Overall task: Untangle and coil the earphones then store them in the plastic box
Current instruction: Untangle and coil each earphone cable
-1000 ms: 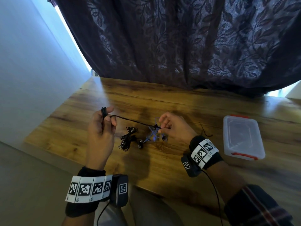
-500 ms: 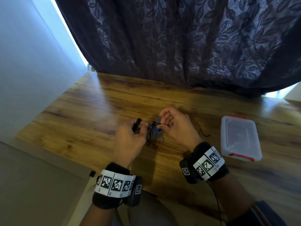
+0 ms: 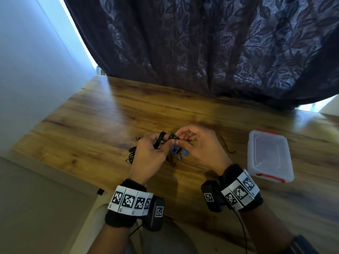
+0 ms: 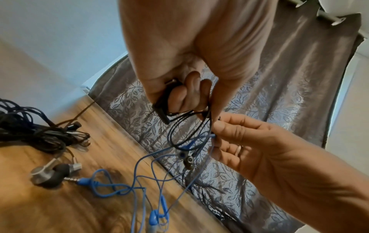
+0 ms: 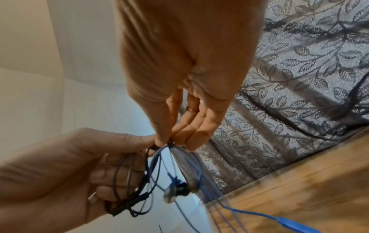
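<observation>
My left hand (image 3: 156, 149) grips several loops of thin black earphone cable (image 3: 161, 139) in its curled fingers, just above the wooden table (image 3: 91, 125). Right beside it, my right hand (image 3: 185, 142) pinches the black cable together with a blue earphone cable (image 4: 151, 157) between thumb and fingertips (image 5: 179, 138). A black earbud (image 5: 175, 191) dangles below the pinch. The blue cable trails down onto the table, its plug (image 4: 79, 181) and buds (image 4: 154, 218) lying there. The clear plastic box (image 3: 268, 156) with red clips stands closed on the table at the right.
A second bundle of black cable (image 4: 30, 134) with silver earbuds (image 4: 49, 172) lies on the table left of my hands. A dark leaf-patterned curtain (image 3: 201, 52) hangs behind the table. A pale wall (image 3: 27, 70) runs along the left.
My left hand has come right from the table's left part with the black cable and now meets my right hand. The stretched cable between them has gone slack into loops.
</observation>
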`<move>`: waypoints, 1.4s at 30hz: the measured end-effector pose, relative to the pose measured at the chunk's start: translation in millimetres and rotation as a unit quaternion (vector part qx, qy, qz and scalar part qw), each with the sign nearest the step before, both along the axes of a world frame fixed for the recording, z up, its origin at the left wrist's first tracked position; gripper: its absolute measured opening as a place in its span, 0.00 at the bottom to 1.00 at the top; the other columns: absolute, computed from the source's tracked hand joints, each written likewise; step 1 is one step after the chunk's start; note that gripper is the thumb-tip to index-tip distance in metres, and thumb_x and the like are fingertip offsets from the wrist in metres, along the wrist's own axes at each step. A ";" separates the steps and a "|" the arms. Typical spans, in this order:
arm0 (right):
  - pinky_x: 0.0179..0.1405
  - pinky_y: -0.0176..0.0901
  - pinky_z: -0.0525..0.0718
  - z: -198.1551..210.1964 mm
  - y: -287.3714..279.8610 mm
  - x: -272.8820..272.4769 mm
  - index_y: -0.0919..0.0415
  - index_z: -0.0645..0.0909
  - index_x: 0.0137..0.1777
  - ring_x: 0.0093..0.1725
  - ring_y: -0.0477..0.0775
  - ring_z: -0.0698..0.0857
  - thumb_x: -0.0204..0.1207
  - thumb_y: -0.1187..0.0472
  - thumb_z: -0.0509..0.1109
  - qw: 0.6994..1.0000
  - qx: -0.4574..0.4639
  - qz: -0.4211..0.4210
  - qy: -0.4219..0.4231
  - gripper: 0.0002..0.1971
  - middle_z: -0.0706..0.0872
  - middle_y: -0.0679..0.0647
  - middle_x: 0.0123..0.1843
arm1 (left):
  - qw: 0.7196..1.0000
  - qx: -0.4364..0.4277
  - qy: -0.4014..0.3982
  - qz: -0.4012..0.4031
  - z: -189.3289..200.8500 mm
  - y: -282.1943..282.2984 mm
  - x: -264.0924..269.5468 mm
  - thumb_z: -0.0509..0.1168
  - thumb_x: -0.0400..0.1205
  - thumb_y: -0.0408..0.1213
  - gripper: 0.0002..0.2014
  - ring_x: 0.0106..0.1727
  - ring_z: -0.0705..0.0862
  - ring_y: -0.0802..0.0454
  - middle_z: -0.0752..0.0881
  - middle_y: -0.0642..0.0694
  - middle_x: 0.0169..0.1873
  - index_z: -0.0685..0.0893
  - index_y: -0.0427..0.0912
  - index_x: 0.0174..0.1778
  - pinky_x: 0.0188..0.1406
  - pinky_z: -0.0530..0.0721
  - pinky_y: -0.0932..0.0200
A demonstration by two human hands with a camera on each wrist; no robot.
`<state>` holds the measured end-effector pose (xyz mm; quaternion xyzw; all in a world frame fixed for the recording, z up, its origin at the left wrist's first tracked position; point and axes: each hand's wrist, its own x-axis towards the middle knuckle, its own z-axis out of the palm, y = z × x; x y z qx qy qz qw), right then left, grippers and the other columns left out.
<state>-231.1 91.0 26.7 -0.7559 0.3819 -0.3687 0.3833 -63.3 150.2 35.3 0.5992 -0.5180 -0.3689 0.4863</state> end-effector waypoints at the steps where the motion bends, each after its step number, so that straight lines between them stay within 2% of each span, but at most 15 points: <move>1: 0.52 0.33 0.86 1.1 0.2 -1.2 0.55 0.88 0.55 0.49 0.42 0.87 0.76 0.64 0.79 1.000 0.006 0.004 0.003 0.09 0.89 0.45 0.49 | 1.000 0.002 0.012 -0.002 0.2 0.2 0.5 0.72 0.81 0.34 0.04 0.42 0.92 0.57 0.93 0.46 0.41 0.89 0.37 0.49 0.38 0.86 0.66; 4: 0.53 0.35 0.87 3.5 0.1 -4.2 0.54 0.89 0.55 0.49 0.40 0.89 0.78 0.59 0.78 1.000 0.005 0.001 0.025 0.07 0.91 0.43 0.48 | 1.000 0.008 0.029 0.001 -2.6 -1.3 4.2 0.73 0.81 0.37 0.04 0.44 0.92 0.54 0.93 0.47 0.41 0.89 0.41 0.48 0.42 0.88 0.60; 7: 0.50 0.29 0.85 3.1 1.7 -4.0 0.53 0.90 0.53 0.47 0.36 0.88 0.78 0.59 0.78 0.998 -0.030 -0.007 0.047 0.06 0.90 0.39 0.46 | 0.999 0.011 0.041 0.005 -2.8 -1.1 5.7 0.71 0.83 0.40 0.06 0.37 0.88 0.57 0.91 0.49 0.34 0.90 0.44 0.44 0.35 0.82 0.64; 10: 0.48 0.35 0.88 -2.1 3.2 -2.6 0.57 0.91 0.51 0.45 0.40 0.88 0.77 0.62 0.79 0.993 -0.110 -0.014 0.037 0.05 0.90 0.46 0.46 | 0.998 0.018 0.051 0.031 -2.8 -2.5 5.9 0.70 0.84 0.41 0.09 0.34 0.86 0.55 0.91 0.40 0.34 0.90 0.41 0.41 0.32 0.82 0.62; 13: 0.47 0.47 0.89 -7.8 5.3 -0.3 0.59 0.91 0.50 0.48 0.46 0.87 0.77 0.63 0.78 0.981 -0.184 -0.016 0.051 0.04 0.89 0.50 0.48 | 0.997 0.018 0.049 0.050 -1.7 -4.9 5.7 0.71 0.83 0.40 0.12 0.31 0.84 0.56 0.88 0.44 0.29 0.89 0.35 0.40 0.32 0.80 0.60; 15: 0.47 0.46 0.87 -8.4 7.6 0.6 0.59 0.90 0.50 0.50 0.48 0.85 0.78 0.62 0.77 0.968 -0.236 -0.016 0.084 0.04 0.88 0.50 0.51 | 0.997 0.015 0.043 0.061 -1.3 -6.1 6.5 0.71 0.83 0.40 0.14 0.27 0.80 0.59 0.84 0.50 0.25 0.87 0.31 0.39 0.28 0.77 0.64; 18: 0.47 0.44 0.86 -5.4 11.1 3.4 0.61 0.89 0.51 0.52 0.50 0.83 0.79 0.62 0.76 0.958 -0.271 -0.012 0.097 0.04 0.86 0.52 0.53 | 0.998 0.008 0.017 0.058 0.1 -5.6 8.0 0.70 0.84 0.40 0.14 0.23 0.75 0.62 0.80 0.57 0.20 0.85 0.35 0.35 0.24 0.72 0.68; 24: 0.49 0.48 0.87 0.0 9.5 7.1 0.63 0.87 0.53 0.52 0.51 0.85 0.80 0.64 0.75 0.973 -0.226 -0.017 0.039 0.04 0.87 0.53 0.51 | 1.000 -0.028 0.011 0.006 7.9 -0.2 7.7 0.67 0.86 0.39 0.10 0.31 0.83 0.64 0.88 0.56 0.28 0.89 0.43 0.40 0.31 0.77 0.69; 28: 0.48 0.49 0.86 -0.2 7.8 5.8 0.63 0.87 0.53 0.52 0.50 0.85 0.80 0.62 0.75 0.978 -0.206 -0.020 0.035 0.06 0.86 0.52 0.51 | 0.999 -0.034 0.023 -0.032 8.3 3.2 7.4 0.71 0.82 0.36 0.02 0.40 0.89 0.58 0.92 0.51 0.37 0.89 0.46 0.46 0.39 0.86 0.63; 30: 0.48 0.50 0.86 0.2 7.4 5.7 0.62 0.87 0.54 0.51 0.49 0.85 0.80 0.61 0.75 0.982 -0.186 -0.012 0.022 0.06 0.86 0.51 0.51 | 0.998 -0.036 0.015 -0.042 7.0 3.3 7.2 0.71 0.82 0.32 0.05 0.39 0.89 0.57 0.92 0.49 0.37 0.88 0.48 0.48 0.39 0.87 0.60; 32: 0.48 0.51 0.87 1.7 8.2 5.8 0.60 0.87 0.54 0.51 0.48 0.85 0.80 0.60 0.74 0.987 -0.159 -0.001 0.016 0.07 0.86 0.50 0.51 | 0.998 -0.035 -0.001 -0.049 5.9 3.4 7.7 0.71 0.82 0.31 0.06 0.33 0.85 0.62 0.90 0.54 0.33 0.87 0.48 0.48 0.34 0.84 0.64; 35: 0.47 0.52 0.87 4.2 8.4 6.7 0.58 0.88 0.54 0.50 0.46 0.85 0.81 0.59 0.74 0.990 -0.142 0.004 0.010 0.06 0.86 0.48 0.50 | 0.998 -0.023 -0.008 -0.053 5.2 3.0 7.9 0.71 0.82 0.31 0.03 0.27 0.77 0.66 0.84 0.59 0.27 0.87 0.42 0.49 0.31 0.78 0.68; 38: 0.47 0.53 0.87 7.9 6.8 8.0 0.55 0.87 0.54 0.51 0.48 0.85 0.82 0.58 0.73 0.991 -0.135 0.014 0.021 0.04 0.86 0.47 0.50 | 0.998 -0.019 -0.019 -0.054 7.2 3.6 7.4 0.72 0.81 0.32 0.03 0.31 0.82 0.59 0.87 0.51 0.30 0.87 0.45 0.46 0.34 0.83 0.58; 40: 0.49 0.53 0.87 11.0 6.3 8.7 0.55 0.86 0.54 0.52 0.46 0.85 0.83 0.58 0.71 0.991 -0.130 0.021 0.033 0.04 0.86 0.45 0.50 | 0.998 -0.018 -0.027 -0.051 9.0 4.2 6.6 0.73 0.80 0.33 0.03 0.33 0.86 0.46 0.90 0.43 0.34 0.87 0.46 0.44 0.36 0.86 0.47; 42: 0.49 0.50 0.88 15.6 6.8 9.3 0.54 0.83 0.55 0.51 0.42 0.85 0.84 0.58 0.69 0.994 -0.100 0.018 0.042 0.03 0.87 0.43 0.50 | 0.998 -0.013 -0.028 -0.053 9.1 4.3 6.2 0.74 0.80 0.33 0.02 0.39 0.88 0.37 0.90 0.39 0.37 0.87 0.42 0.45 0.40 0.87 0.42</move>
